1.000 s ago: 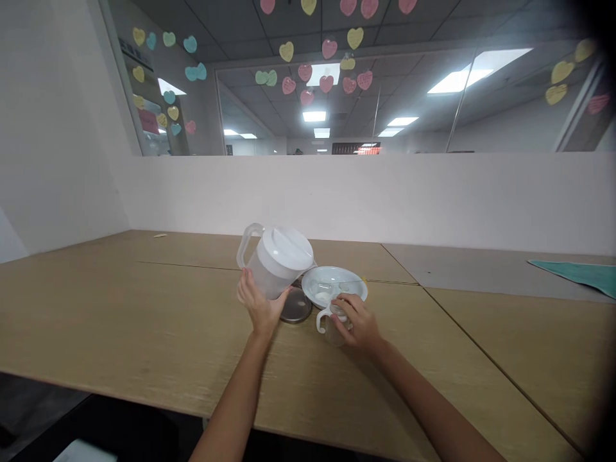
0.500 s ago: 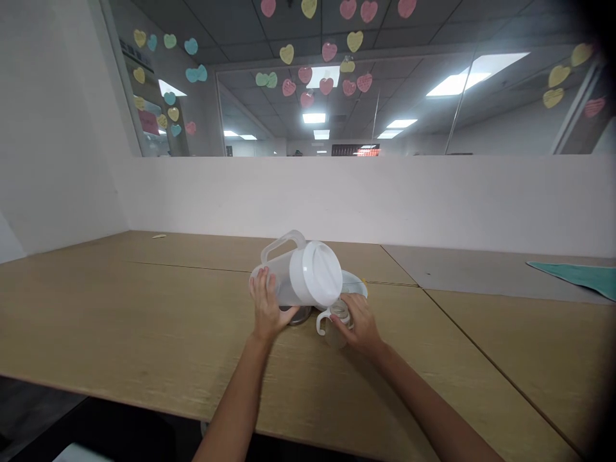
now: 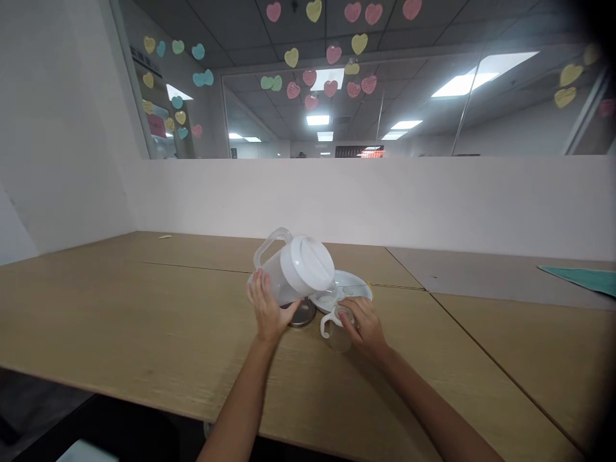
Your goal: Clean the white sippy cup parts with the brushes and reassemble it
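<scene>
My left hand (image 3: 269, 308) grips the lower body of a clear plastic pitcher (image 3: 275, 277) with a white lid (image 3: 308, 263). The pitcher is tilted to the right, its handle on top and its lid end above and left of a small clear cup (image 3: 340, 339). That cup has a white rim and a hooked white handle (image 3: 326, 326); my right hand (image 3: 363, 321) is closed round its upper part. Behind the cup lies a pale plate (image 3: 356, 285), partly hidden. A dark round metal dish (image 3: 303, 314) shows under the pitcher, beside my left thumb.
The wooden table (image 3: 158, 340) has seams between its panels. At the far right a teal cloth (image 3: 580, 280) lies on a grey section (image 3: 491, 273). A small flat scrap (image 3: 165, 237) lies at the back left. A white wall (image 3: 337, 199) rises behind the table.
The pitcher has shifted slightly left and its lid end has swung away from the cup, showing more of the plate. The right hand still holds the cup. The view has shifted slightly.
</scene>
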`<state>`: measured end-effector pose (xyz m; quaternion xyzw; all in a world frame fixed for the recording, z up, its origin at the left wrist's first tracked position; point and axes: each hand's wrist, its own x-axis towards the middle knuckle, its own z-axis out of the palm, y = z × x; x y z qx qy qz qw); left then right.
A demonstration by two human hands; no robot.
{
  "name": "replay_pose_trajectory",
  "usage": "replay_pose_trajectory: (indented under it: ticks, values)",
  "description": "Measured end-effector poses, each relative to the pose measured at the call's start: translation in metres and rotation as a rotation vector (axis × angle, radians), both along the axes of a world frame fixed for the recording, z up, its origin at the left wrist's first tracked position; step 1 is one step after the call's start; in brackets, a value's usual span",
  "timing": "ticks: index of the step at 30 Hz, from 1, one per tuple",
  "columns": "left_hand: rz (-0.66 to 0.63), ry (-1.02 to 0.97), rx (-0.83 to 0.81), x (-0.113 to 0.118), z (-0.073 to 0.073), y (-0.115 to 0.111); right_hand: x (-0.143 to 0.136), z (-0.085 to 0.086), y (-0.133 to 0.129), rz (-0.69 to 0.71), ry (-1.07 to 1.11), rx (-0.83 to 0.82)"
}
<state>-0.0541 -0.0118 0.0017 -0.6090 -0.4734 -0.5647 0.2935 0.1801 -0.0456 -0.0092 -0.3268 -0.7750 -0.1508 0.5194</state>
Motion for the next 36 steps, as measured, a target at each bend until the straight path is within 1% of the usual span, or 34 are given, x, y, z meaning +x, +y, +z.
replay_pose_trajectory:
  ticks: [6,10,14,18,23,29,36]
  values:
    - [0.131,-0.339,-0.1,-0.003,0.005,-0.002,0.001,-0.001,0.001,-0.001,-0.033,0.049]
    - [0.206,-0.441,-0.146,-0.008,0.004,0.001,0.001,-0.002,0.001,-0.009,-0.039,0.062]
    - [0.247,-0.471,-0.171,-0.009,0.0,0.004,0.001,-0.004,0.002,-0.022,-0.051,0.052]
    - [0.261,-0.449,-0.181,-0.01,-0.003,0.006,0.001,-0.004,0.003,-0.026,-0.057,0.053]
    - [0.291,-0.454,-0.191,-0.01,-0.003,0.006,0.0,-0.003,0.002,-0.038,-0.06,0.052]
    - [0.317,-0.492,-0.173,-0.01,-0.003,0.004,0.0,-0.004,0.002,-0.041,-0.055,0.057]
    - [0.339,-0.487,-0.15,-0.012,-0.005,0.007,-0.001,-0.006,0.004,-0.04,-0.059,0.046]
